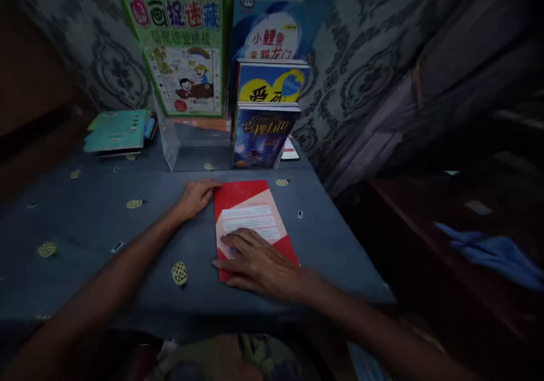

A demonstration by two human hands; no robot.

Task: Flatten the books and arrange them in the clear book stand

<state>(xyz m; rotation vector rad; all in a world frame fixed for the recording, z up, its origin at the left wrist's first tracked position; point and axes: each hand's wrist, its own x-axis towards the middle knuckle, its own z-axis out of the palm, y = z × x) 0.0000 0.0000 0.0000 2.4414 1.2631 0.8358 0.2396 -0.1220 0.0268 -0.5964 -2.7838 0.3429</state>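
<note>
A red book (pixel 242 193) with a pale pink panel and white text boxes lies flat on the cloth-covered table, its print upside down to me. My left hand (pixel 198 198) is at its far left corner, fingers drawn together on the edge; the thumb's grip is partly hidden. Across the near half of the cover rests my right hand (pixel 259 262), palm down with its fingers apart. Beyond the book, a clear acrylic stand (pixel 170 143) holds several upright books, among them a dark blue book (pixel 266 137) in front and a green-bordered book (pixel 185 80).
A small stack of teal books (pixel 119 131) sits at the back left. Part of a phone-like object (pixel 290 149) shows behind the stand. The table (pixel 335 233) ends at the right, with a patterned curtain (pixel 361 69) behind and a blue cloth (pixel 493 256) beyond.
</note>
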